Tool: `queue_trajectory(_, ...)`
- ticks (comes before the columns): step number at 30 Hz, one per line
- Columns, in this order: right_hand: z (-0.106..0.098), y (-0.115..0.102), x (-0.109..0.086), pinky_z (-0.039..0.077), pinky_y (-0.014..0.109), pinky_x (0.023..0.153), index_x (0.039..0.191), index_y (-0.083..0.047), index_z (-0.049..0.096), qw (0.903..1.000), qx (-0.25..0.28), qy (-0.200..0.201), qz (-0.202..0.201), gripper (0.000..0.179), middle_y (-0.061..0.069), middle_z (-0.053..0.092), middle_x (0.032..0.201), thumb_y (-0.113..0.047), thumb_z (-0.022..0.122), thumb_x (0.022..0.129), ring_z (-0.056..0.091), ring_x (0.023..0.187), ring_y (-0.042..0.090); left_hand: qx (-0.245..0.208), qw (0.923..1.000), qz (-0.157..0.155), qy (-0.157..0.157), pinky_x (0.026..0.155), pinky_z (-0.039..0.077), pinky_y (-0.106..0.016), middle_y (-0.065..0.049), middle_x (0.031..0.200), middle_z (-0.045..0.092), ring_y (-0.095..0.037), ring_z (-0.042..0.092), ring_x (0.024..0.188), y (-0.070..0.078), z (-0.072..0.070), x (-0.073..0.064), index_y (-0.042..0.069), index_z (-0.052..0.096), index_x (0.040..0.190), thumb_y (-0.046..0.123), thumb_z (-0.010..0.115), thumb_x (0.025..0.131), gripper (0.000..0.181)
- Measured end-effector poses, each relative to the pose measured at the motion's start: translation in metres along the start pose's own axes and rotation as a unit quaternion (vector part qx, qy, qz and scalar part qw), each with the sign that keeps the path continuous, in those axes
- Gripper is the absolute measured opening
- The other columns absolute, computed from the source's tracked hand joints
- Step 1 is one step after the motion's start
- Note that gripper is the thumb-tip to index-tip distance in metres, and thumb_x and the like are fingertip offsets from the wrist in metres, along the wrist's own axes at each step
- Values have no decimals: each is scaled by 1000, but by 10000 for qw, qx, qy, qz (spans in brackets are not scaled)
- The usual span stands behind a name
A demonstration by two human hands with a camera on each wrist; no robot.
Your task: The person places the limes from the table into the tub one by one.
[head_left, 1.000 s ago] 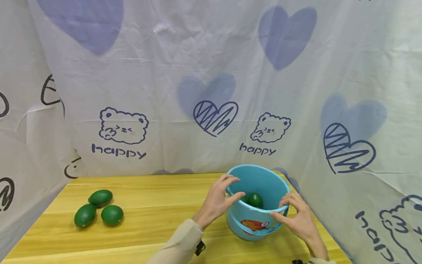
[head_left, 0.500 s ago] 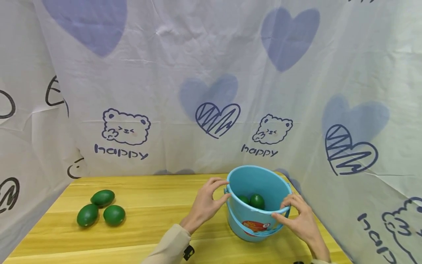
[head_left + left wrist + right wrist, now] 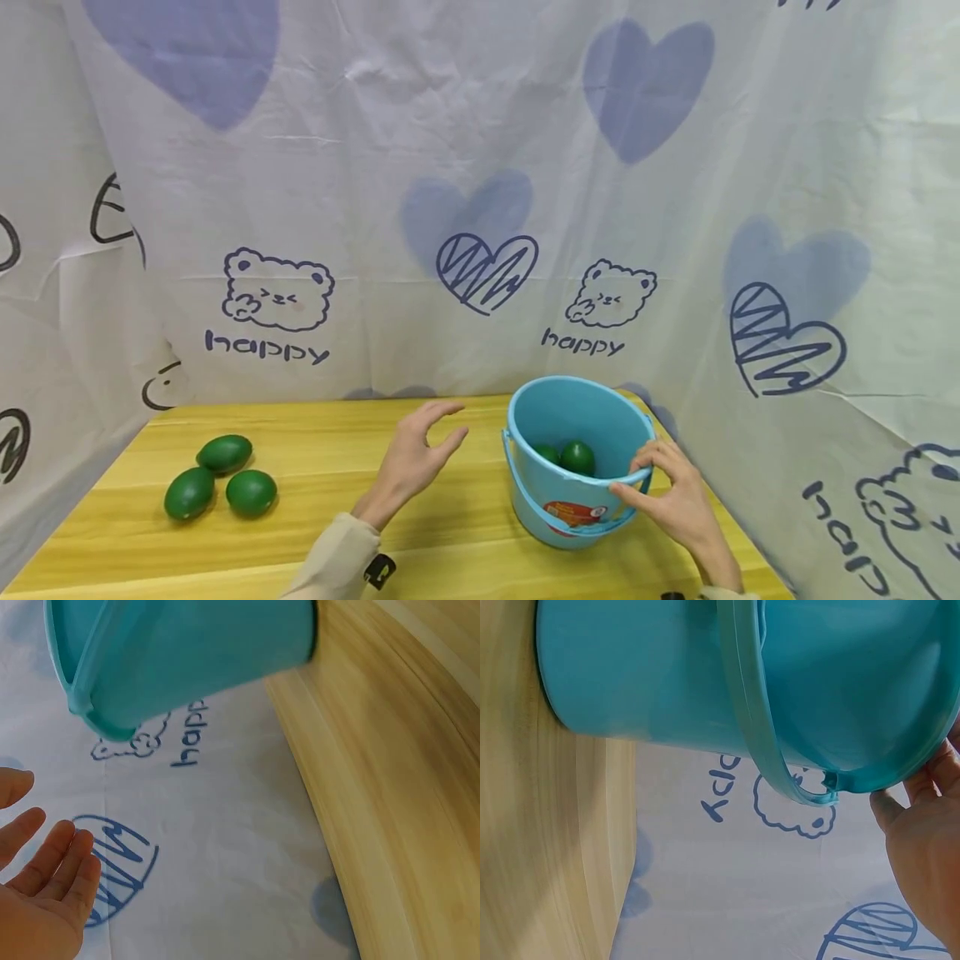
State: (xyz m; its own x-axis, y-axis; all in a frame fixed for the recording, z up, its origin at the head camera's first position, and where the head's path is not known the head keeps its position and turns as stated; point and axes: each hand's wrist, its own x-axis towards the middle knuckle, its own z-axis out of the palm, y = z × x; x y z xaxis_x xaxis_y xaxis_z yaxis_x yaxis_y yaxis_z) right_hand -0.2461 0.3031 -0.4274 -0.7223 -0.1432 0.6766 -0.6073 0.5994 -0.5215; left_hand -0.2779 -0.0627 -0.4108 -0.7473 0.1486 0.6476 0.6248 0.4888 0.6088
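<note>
A light blue bucket [image 3: 551,508] stands at the right of the table, its handle hanging down over a red label at the front. Inside it lie green avocado-like fruits [image 3: 578,457], dark and smooth. My right hand [image 3: 678,504] grips the bucket's right rim, thumb outside and fingers over the edge. In the right wrist view the fingertips meet the rim near the handle joint. My left hand [image 3: 411,457] is left of the bucket, apart from it, with fingers and thumb spread and nothing between them. In the left wrist view the bucket [image 3: 202,652] is beyond the fingertips.
Three more green fruits [image 3: 251,492] lie close together at the left of the wooden table [image 3: 322,533]. A white cloth [image 3: 390,125] printed with hearts and bears hangs behind the table and along both sides.
My left hand has left the bucket's left rim and moved leftward, away from it. My right hand keeps its grip on the rim, and the bucket stays in place.
</note>
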Motion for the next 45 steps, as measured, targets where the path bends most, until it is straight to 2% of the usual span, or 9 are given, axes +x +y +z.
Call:
queue_trajectory(5, 0, -1, 0, 36, 20, 88, 81, -23, 61, 9998, -119, -35, 162, 34, -8, 57, 93, -13, 90, 66, 49, 93, 3, 213, 9995, -232, -11, 95, 52, -44, -6, 120, 68, -25, 63, 112, -13, -11, -9, 11, 68, 121, 15, 72, 90, 31)
queue_trajectory(8, 0, -2, 1, 36, 22, 88, 80, -24, 60, 9996, -162, -58, 239, 35, -8, 57, 93, -14, 91, 66, 49, 94, 3, 413, 9979, -493, -30, 91, 53, -45, -8, 120, 68, -27, 63, 109, -20, -18, -15, 10, 68, 121, 16, 72, 89, 33)
queue_trajectory(15, 1, -3, 4, 37, 23, 88, 80, -25, 60, 9996, -137, -134, 205, 34, -8, 57, 91, -15, 90, 67, 49, 94, 4, 917, 9899, -1045, -269, 94, 50, -51, -14, 124, 65, -33, 61, 113, -36, -36, -29, 5, 65, 125, 18, 72, 89, 38)
queue_trajectory(24, 0, -2, 3, 36, 23, 88, 80, -24, 60, 9998, -26, -167, 94, 33, -7, 57, 90, -14, 89, 68, 49, 92, 5, 1253, 9691, -2009, -692, 101, 43, -57, -24, 132, 58, -43, 53, 123, -43, -64, -37, -2, 59, 130, 23, 68, 91, 47)
queue_trajectory(30, -1, -1, 1, 37, 24, 87, 80, -24, 60, 9997, -13, -151, 192, 33, -7, 56, 91, -13, 89, 69, 49, 91, 6, 1532, 9568, -2295, -912, 102, 40, -61, -30, 135, 53, -49, 48, 125, -53, -83, -42, -7, 54, 132, 26, 66, 91, 53)
queue_trajectory(33, -1, -1, 0, 37, 23, 88, 80, -23, 60, 9997, 1, -136, 220, 33, -7, 56, 91, -13, 89, 69, 49, 92, 6, 1751, 9478, -2446, -1061, 101, 40, -62, -33, 135, 51, -51, 47, 124, -60, -93, -45, -8, 52, 133, 29, 66, 91, 58)
queue_trajectory(38, -1, -2, -1, 36, 21, 89, 80, -23, 60, 9997, -22, -74, 219, 33, -6, 57, 92, -13, 90, 68, 49, 92, 5, 2460, 9222, -2699, -1272, 94, 43, -64, -36, 134, 48, -53, 47, 120, -69, -108, -49, -10, 48, 136, 32, 67, 90, 65)
queue_trajectory(42, -3, -2, -2, 36, 21, 88, 80, -22, 61, 9998, -94, -35, 160, 33, -6, 57, 93, -13, 90, 68, 49, 93, 4, 3176, 8999, -2676, -1331, 87, 45, -64, -39, 127, 49, -54, 48, 112, -77, -119, -56, -11, 50, 132, 28, 71, 89, 62)
queue_trajectory(45, -4, -2, -1, 37, 22, 88, 80, -22, 61, 9998, -107, -36, 169, 32, -6, 57, 93, -13, 89, 68, 49, 93, 4, 3562, 8894, -2552, -1300, 78, 44, -60, -38, 113, 52, -55, 47, 103, -85, -126, -62, -12, 56, 120, 24, 73, 87, 52)
